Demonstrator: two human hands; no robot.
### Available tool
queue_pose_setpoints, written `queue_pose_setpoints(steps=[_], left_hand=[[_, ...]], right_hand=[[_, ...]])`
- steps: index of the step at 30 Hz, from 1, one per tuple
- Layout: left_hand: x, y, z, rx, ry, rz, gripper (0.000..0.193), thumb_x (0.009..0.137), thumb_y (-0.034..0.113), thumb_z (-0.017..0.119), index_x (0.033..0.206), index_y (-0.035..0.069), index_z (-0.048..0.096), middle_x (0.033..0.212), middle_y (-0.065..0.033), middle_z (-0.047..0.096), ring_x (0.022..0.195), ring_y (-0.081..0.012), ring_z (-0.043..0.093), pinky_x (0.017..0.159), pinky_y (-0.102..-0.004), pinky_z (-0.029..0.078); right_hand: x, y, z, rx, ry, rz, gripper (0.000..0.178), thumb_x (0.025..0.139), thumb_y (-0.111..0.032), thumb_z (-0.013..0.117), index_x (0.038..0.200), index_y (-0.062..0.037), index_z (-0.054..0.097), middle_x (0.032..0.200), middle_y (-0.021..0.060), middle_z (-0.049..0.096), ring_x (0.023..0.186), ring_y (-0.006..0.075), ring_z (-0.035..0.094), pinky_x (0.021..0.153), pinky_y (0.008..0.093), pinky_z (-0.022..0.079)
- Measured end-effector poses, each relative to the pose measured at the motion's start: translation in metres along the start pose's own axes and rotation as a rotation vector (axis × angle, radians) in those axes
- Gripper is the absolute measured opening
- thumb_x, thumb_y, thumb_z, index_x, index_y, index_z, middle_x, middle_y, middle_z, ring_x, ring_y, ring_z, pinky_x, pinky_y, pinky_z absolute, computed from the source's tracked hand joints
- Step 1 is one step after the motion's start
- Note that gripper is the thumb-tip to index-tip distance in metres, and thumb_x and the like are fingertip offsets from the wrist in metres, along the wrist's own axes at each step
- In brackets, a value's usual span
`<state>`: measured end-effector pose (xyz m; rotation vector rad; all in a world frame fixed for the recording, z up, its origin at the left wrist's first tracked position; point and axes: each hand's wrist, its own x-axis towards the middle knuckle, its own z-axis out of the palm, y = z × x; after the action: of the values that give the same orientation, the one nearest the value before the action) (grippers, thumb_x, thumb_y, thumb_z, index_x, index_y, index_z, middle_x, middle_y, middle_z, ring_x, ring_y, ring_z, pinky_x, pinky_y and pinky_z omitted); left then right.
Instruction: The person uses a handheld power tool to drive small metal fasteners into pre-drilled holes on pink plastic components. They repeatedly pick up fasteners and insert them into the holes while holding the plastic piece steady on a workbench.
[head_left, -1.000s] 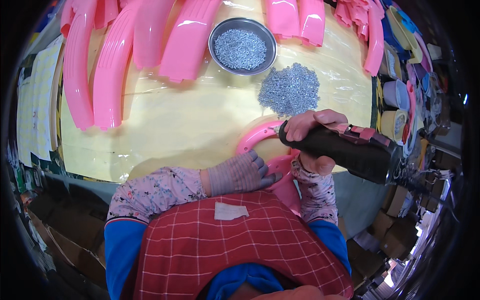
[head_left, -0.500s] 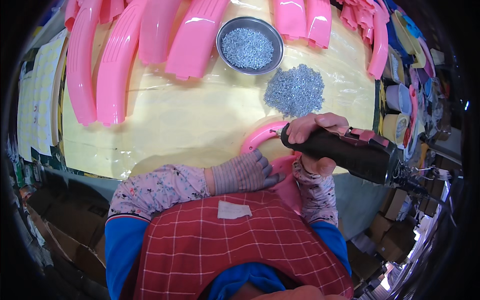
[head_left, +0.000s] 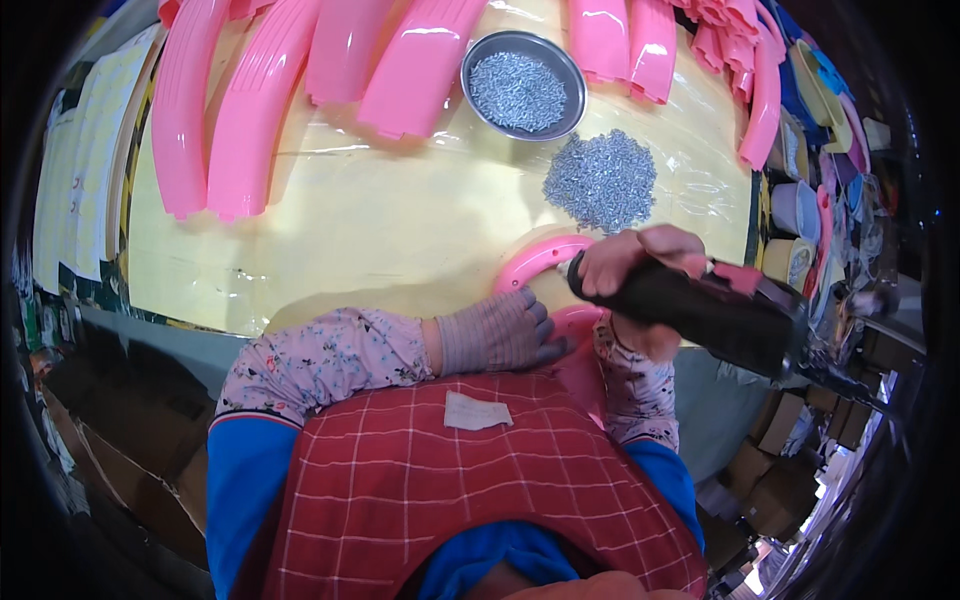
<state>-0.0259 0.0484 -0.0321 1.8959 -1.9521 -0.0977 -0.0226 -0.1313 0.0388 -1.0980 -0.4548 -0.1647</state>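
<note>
A curved pink plastic part point(head_left: 537, 259) with small holes lies at the table's near edge, its lower portion running down against my red checked apron point(head_left: 420, 450). My left hand point(head_left: 498, 332), in a grey striped fingerless-style glove, has its fingers bent over this part and grips it. My bare right hand point(head_left: 640, 262) is wrapped round a black electric screwdriver point(head_left: 700, 312), held nearly level and slightly blurred. Its tip points left, beside the part's upper curve; whether it touches cannot be told. A loose pile of small silver screws point(head_left: 602, 180) lies just beyond.
A metal bowl point(head_left: 575, 108) of screws stands behind the pile. Long pink plastic pieces point(head_left: 245, 150) lie at the far left, and more are heaped at the far right point(head_left: 725, 45). Plastic tubs point(head_left: 793, 205) line the right edge. Cardboard boxes point(head_left: 775, 490) sit below.
The screwdriver tip has drawn back to the right from a hole in the pink part. The left hand keeps its grip. The whole view has shifted slightly.
</note>
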Motion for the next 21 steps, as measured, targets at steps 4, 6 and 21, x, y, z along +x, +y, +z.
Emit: queue_pose_setpoints(steps=[4,6,21], left_hand=[[0.005,-0.002,0.031,-0.112,0.071,-0.081,0.028,0.095,0.024,0.051,0.118,0.016,0.066,0.088,-0.0068,0.068,0.089,-0.0261,0.068,0.083,-0.0409,0.051],[0.006,-0.001,0.032,-0.119,0.099,-0.072,0.024,0.096,0.025,0.051,0.108,0.015,0.069,0.088,-0.0092,0.069,0.089,-0.0284,0.068,0.081,-0.0425,0.053],[0.012,-0.001,0.045,-0.529,0.186,-0.275,0.048,0.097,0.041,0.053,0.108,-0.003,0.067,0.121,-0.025,0.062,0.119,-0.0392,0.057,0.103,-0.0466,0.045]], right_hand=[[-0.004,-0.003,0.025,-0.12,0.021,0.048,0.081,0.085,-0.056,0.077,0.132,-0.0006,0.042,0.087,0.0109,0.063,0.075,0.0232,0.063,0.073,0.0408,0.053],[-0.008,0.0,0.028,-0.109,0.05,0.074,0.082,0.084,-0.056,0.078,0.132,-0.0002,0.042,0.085,0.0108,0.063,0.075,0.0232,0.063,0.071,0.0404,0.053],[-0.014,0.009,0.032,-0.176,0.027,-0.039,0.079,0.086,-0.057,0.075,0.132,-0.0013,0.043,0.085,0.0112,0.061,0.071,0.0231,0.061,0.065,0.0386,0.052]])
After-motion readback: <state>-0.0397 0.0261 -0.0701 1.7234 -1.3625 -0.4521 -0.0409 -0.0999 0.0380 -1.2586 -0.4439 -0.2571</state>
